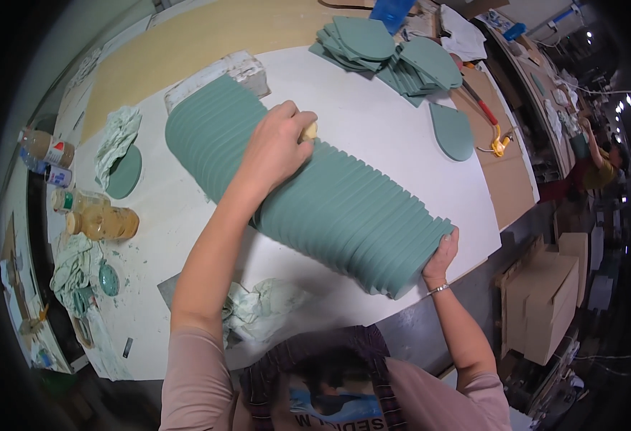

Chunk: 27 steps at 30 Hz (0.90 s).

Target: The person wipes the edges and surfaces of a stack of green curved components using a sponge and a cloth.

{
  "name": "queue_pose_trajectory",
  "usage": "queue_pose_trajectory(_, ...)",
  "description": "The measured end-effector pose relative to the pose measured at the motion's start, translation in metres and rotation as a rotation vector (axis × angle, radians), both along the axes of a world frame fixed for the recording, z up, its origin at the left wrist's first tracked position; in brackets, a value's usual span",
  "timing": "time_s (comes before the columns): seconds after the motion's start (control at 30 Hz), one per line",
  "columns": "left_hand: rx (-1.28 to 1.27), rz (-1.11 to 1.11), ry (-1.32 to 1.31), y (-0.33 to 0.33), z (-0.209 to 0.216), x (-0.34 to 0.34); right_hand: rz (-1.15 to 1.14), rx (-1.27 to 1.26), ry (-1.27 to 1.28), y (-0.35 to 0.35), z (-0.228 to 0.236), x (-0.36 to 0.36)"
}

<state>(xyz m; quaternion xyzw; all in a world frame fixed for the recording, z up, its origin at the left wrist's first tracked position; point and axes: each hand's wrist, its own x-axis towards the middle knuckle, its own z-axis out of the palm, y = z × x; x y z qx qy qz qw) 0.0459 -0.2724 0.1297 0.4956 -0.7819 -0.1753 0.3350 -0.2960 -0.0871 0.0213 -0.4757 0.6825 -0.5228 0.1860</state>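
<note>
A long row of green panels (351, 208) with rounded edges lies diagonally across the white table, the panels packed side by side. Over the middle of the row, my left hand (278, 144) is closed on a small pale-yellow sponge-like piece (310, 131), held at the panels' upper edge. My right hand (441, 257) grips the end panel at the near right, thumb along its upper corner; its other fingers are partly hidden. The row's far left end is beside a whitish, stained block (247, 74).
More green panels (362, 39) are heaped at the back, with a single panel (450, 132) nearby. Bottles (111, 223), crumpled cloths (119, 140) and a green disc (124, 172) stand left. A red-handled tool (482, 108) lies right. Cardboard boxes (545, 298) and another person (596, 161) are beyond.
</note>
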Motion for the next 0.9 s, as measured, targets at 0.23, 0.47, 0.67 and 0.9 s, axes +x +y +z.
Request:
queue_pose_trajectory(0.23, 0.016, -0.033, -0.026, -0.002, 0.001, 0.003, -0.017, -0.009, -0.081, 0.002, 0.003, 0.001)
queue_pose_trajectory(0.47, 0.103, 0.064, 0.038, 0.041, 0.005, 0.045, -0.023, -0.023, -0.056, 0.0, 0.011, 0.007)
queue_pose_trajectory(0.67, 0.104, 0.179, 0.09, 0.072, 0.003, 0.06, -0.015, -0.017, -0.067, 0.002, 0.009, 0.001)
queue_pose_trajectory(0.9, 0.08, 0.28, 0.096, 0.105, -0.01, 0.084, 0.018, -0.027, -0.05, -0.003, 0.011, 0.008)
